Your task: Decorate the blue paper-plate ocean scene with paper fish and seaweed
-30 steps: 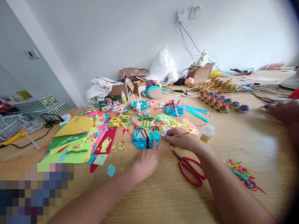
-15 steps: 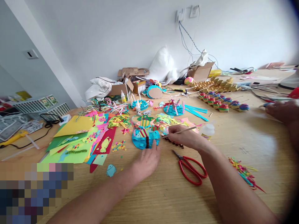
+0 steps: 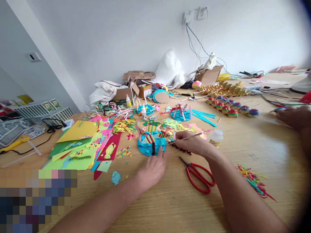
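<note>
A round blue paper craft (image 3: 143, 149) stands on the table with striped paper fish (image 3: 148, 139) and a dark brown pipe cleaner upright on it. My left hand (image 3: 153, 169) grips its front edge, the index finger reaching onto the blue surface. Pinched in my right hand (image 3: 188, 142) is a thin wooden stick (image 3: 195, 136), its tip close to the right side of the craft. Beneath that hand lies another brown pipe cleaner (image 3: 181, 149). Red-handled scissors (image 3: 198, 174) rest in front, blades pointing to the craft. A clear glue bottle (image 3: 215, 137) stands right of my right hand.
Coloured paper sheets (image 3: 73, 136) and a blue paper fish (image 3: 116, 177) lie left. Behind are a white glue bottle (image 3: 143, 112) and another blue craft (image 3: 181, 114). Painted egg-carton pieces (image 3: 232, 106) and paper strips (image 3: 257, 181) lie right. Another person's hand (image 3: 295, 116) is at the right edge.
The stick in my right hand has shifted slightly, its tip now near the craft's right edge. My left hand stays on the craft. The view has moved a little.
</note>
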`<action>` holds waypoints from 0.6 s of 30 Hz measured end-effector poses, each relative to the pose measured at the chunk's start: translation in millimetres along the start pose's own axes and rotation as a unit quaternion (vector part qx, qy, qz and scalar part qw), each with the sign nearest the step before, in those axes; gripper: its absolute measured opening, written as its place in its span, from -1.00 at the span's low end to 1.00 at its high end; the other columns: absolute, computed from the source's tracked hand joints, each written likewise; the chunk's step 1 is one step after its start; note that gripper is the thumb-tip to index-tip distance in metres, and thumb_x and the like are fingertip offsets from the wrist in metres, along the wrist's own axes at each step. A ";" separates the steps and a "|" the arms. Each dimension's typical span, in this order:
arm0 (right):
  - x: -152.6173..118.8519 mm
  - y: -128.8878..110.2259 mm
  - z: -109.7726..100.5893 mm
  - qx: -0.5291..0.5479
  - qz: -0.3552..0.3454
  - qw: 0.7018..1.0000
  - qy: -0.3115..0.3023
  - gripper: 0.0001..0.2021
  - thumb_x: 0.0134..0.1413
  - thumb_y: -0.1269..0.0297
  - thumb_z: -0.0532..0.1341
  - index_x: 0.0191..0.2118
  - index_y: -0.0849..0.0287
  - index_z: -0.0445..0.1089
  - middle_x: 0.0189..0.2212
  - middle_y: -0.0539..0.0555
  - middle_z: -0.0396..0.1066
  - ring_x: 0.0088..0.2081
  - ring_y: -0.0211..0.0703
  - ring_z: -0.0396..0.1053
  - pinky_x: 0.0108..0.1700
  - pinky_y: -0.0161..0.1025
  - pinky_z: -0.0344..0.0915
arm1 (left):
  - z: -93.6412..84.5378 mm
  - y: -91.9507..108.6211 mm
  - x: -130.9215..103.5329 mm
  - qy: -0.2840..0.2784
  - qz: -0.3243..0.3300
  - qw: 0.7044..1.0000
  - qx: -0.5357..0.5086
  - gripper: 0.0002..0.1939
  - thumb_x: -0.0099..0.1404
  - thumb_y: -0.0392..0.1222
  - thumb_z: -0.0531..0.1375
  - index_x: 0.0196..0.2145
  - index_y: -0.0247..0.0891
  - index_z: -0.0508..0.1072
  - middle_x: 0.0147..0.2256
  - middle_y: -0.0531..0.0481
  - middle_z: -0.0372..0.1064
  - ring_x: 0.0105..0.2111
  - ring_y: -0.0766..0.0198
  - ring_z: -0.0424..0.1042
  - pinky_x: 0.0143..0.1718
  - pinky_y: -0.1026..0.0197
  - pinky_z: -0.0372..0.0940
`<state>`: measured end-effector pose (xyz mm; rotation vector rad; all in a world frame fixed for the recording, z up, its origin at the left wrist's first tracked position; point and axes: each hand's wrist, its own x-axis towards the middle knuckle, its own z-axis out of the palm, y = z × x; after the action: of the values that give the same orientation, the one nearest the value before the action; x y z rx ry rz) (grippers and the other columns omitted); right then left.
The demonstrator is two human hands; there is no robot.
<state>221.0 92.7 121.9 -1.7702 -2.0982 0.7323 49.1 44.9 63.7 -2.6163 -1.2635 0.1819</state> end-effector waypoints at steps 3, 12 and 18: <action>0.1 -0.2 -0.1 -0.001 -0.002 1.000 -0.002 -0.86 -0.15 0.27 0.03 -0.59 0.18 0.20 -0.66 -0.06 0.17 -0.61 -0.37 0.11 -0.62 -0.39 -0.07 | -2.8 0.0 1.0 -0.002 -0.007 1.000 -0.006 -0.58 0.17 -0.47 -0.07 0.00 -0.41 0.27 0.15 -0.36 0.01 -0.43 0.24 0.43 -0.47 0.23 0.33; -1.8 -3.8 0.3 0.003 -0.016 1.000 0.005 -0.84 -0.12 0.25 0.03 -0.60 0.18 0.18 -0.67 -0.07 0.15 -0.61 -0.37 0.09 -0.61 -0.38 -0.11 | -8.9 -1.3 -0.7 -0.007 -0.003 1.000 -0.016 -0.56 0.13 -0.52 -0.10 -0.04 -0.39 0.28 0.14 -0.34 0.05 -0.46 0.23 0.45 -0.53 0.23 0.33; -4.1 -6.1 -0.3 0.006 -0.024 1.000 0.000 -0.87 -0.14 0.29 0.03 -0.60 0.18 0.16 -0.67 -0.08 0.12 -0.61 -0.37 0.08 -0.60 -0.37 -0.10 | -12.7 0.1 -9.6 -0.025 -0.008 0.999 -0.038 -0.55 0.11 -0.52 -0.09 -0.05 -0.36 0.27 0.14 -0.30 0.06 -0.42 0.22 0.45 -0.49 0.23 0.35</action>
<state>217.0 88.1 125.9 -1.7078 -2.1235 0.7302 45.9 35.4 76.0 -2.6802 -1.3329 0.2027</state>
